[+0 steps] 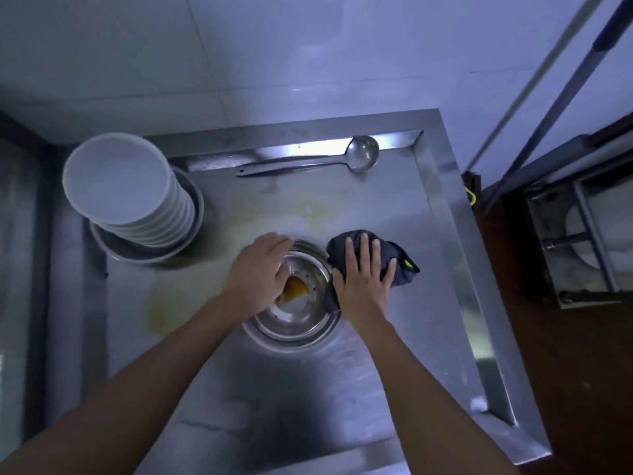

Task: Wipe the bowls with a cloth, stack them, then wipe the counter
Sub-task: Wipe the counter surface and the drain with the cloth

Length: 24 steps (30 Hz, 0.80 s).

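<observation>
Both bare forearms reach forward, converging toward the middle of the surface. The left hand (262, 269) is palm down, fingers loosely curved and close together. The right hand (364, 279) lies flat, palm down, fingers straight and spread, thumb out.
</observation>
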{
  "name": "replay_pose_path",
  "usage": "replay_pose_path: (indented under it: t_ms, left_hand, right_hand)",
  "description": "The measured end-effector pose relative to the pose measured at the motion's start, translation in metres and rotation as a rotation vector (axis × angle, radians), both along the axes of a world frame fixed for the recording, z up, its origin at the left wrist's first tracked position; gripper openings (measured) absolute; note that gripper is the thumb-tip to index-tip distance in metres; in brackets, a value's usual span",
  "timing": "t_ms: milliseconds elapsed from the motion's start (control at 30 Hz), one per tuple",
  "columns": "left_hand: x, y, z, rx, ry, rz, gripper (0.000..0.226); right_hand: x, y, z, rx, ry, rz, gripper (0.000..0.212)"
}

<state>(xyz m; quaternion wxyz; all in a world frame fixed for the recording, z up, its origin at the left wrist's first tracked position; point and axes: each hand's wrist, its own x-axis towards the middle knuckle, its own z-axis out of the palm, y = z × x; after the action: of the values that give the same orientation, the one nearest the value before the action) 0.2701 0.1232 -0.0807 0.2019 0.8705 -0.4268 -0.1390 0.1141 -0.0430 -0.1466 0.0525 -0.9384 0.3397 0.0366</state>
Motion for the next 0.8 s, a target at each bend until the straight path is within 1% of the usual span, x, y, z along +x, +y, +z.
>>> replay_pose_path:
  t_ms: [133, 233, 333, 400, 600, 800]
  left_hand:
    - [0.048, -0.041, -0.003, 0.050, -0.085, -0.036, 0.041]
    - [0.089, -0.075, -0.003, 0.083, -0.097, 0.023, 0.043]
    - [0.117, -0.099, -0.006, 0.107, -0.179, 0.025, 0.037]
    - [0.128, -0.107, -0.011, 0.130, -0.221, -0.003, 0.032]
    - [0.140, -0.115, -0.017, 0.171, -0.264, -0.004, 0.025]
    - [0.147, -0.119, -0.024, 0.148, -0.275, -0.053, 0.012]
  right_hand:
    - [0.027, -0.030, -0.006, -0.021, -0.036, 0.031, 0.062]
    - [0.043, -0.053, -0.009, -0.027, -0.059, 0.035, 0.061]
    - [0.057, -0.075, -0.011, -0.025, -0.080, 0.049, 0.060]
    - [0.064, -0.085, -0.011, -0.011, -0.093, 0.048, 0.061]
    - [0.071, -0.092, -0.010, -0.002, -0.117, 0.052, 0.061]
    - [0.071, -0.092, -0.006, -0.009, -0.141, 0.054, 0.060]
